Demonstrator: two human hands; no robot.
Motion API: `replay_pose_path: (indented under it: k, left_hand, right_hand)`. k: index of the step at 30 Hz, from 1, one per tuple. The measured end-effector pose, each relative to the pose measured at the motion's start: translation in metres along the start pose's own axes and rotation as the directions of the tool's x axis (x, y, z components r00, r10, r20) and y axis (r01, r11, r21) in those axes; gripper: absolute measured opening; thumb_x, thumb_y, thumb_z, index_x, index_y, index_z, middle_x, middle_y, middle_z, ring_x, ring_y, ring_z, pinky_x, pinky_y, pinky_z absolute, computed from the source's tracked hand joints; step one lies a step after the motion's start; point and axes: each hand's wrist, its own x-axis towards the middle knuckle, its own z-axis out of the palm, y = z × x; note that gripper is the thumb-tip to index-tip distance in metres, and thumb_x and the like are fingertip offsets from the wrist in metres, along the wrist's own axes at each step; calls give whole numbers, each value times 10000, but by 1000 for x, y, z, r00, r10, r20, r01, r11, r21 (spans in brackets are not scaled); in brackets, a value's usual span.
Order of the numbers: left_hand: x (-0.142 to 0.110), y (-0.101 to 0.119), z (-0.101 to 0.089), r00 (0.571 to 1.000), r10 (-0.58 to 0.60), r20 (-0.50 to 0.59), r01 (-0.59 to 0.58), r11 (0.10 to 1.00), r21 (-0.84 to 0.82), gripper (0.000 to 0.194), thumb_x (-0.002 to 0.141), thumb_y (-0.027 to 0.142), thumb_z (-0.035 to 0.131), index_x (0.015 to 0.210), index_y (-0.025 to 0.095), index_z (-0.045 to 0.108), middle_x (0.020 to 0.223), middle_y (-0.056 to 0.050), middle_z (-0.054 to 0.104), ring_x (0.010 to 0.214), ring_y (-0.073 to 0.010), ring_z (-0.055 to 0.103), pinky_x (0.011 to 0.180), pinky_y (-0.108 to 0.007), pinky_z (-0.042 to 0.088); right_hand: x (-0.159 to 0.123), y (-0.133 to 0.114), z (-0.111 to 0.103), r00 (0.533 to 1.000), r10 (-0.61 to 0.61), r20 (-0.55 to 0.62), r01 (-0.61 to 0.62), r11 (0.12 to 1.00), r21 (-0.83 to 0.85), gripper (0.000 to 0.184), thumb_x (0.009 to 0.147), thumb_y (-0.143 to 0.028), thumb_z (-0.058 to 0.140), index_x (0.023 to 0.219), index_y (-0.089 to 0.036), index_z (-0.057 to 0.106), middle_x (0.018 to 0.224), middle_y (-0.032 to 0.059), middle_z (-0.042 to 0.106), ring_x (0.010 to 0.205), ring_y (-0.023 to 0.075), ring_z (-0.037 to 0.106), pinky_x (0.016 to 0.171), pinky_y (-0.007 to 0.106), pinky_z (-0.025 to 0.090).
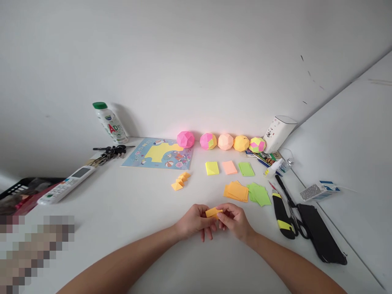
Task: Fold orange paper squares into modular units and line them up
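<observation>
Between my two hands is a small folded orange paper [213,212], raised a little over the white table. My left hand [197,220] pinches its left end, and my right hand [234,220] pinches the right end with thumb and fingers. Just beyond the hands lie loose orange paper squares [237,191] and green paper squares [259,194], each in a spread pile. To the left stands a short row of folded orange paper pieces [180,181]. Farther back are a yellow pad [212,168], a peach pad [229,167] and a green pad [246,169].
Several faceted paper balls [226,141] line the wall. A blue printed sheet [137,157], a bottle [110,122], keys [114,151] and a remote control [67,185] are leftward. Rightward lie a utility knife [282,214], scissors [295,212], a glue bottle [273,167] and a black phone [321,233].
</observation>
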Motion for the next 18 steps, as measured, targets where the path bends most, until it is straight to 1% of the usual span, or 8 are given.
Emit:
replay_pose_path:
  k: [4, 6, 7, 9, 11, 13, 18]
  left_hand:
    - [-1, 0, 1, 1000, -19, 17, 18, 1000, 5, 177, 729, 292, 589, 721, 115, 582, 599, -15, 619, 429, -126, 588, 351, -205, 432]
    - [-2, 0, 1, 1000, -25, 12, 25, 1000, -4, 138, 731, 257, 572, 703, 123, 557, 565, 3, 601, 403, -116, 571, 350, -205, 429]
    - [-2, 0, 2, 1000, -24, 4, 24, 1000, -10, 127, 731, 247, 566, 695, 127, 541, 553, 11, 593, 394, -114, 566, 348, -204, 425]
    - [-3, 0, 2, 1000, -19, -17, 18, 1000, -18, 126, 734, 245, 560, 691, 137, 510, 542, 19, 583, 391, -115, 565, 345, -203, 419]
    - [-4, 0, 3, 999, -18, -32, 18, 1000, -16, 130, 733, 246, 562, 699, 144, 489, 548, 21, 583, 398, -117, 569, 347, -204, 417]
    - [-5, 0, 4, 999, -25, -36, 25, 1000, 3, 120, 730, 238, 562, 710, 145, 487, 556, 21, 587, 407, -115, 571, 359, -205, 420]
    - [-6, -3, 6, 999, -39, -33, 41, 997, 62, 56, 723, 189, 541, 721, 149, 502, 549, 28, 589, 423, -108, 572, 382, -199, 419]
  right_hand:
    - [-2, 2, 1, 999, -32, 29, 32, 999, -17, 191, 789, -302, 596, 912, -157, 606, 614, -26, 540, 483, 94, 532, 462, 231, 447]
    - [-3, 2, 2, 997, -58, 46, 60, 997, -41, 213, 802, -288, 575, 973, -162, 585, 657, -21, 536, 501, 91, 530, 478, 234, 454]
    - [-4, 1, 2, 996, -72, 57, 75, 996, -53, 252, 805, -273, 567, 1034, -168, 558, 700, -13, 544, 525, 93, 535, 499, 238, 462]
    - [-5, 0, 2, 992, -86, 89, 92, 993, -69, 387, 804, -222, 554, 1178, -192, 457, 806, 6, 560, 592, 98, 549, 559, 249, 474]
    - [-6, -3, 1, 988, -77, 131, 87, 993, -74, 509, 793, -161, 539, 1262, -217, 350, 874, 15, 564, 659, 105, 564, 617, 258, 475]
    - [-7, -4, 2, 984, -59, 167, 73, 994, -76, 550, 780, -112, 519, 1277, -228, 317, 861, 5, 564, 695, 111, 574, 648, 264, 468]
    - [-7, -4, 4, 984, -27, 177, 42, 996, -82, 557, 720, -50, 510, 1229, -231, 369, 777, -26, 533, 687, 122, 576, 639, 272, 455]
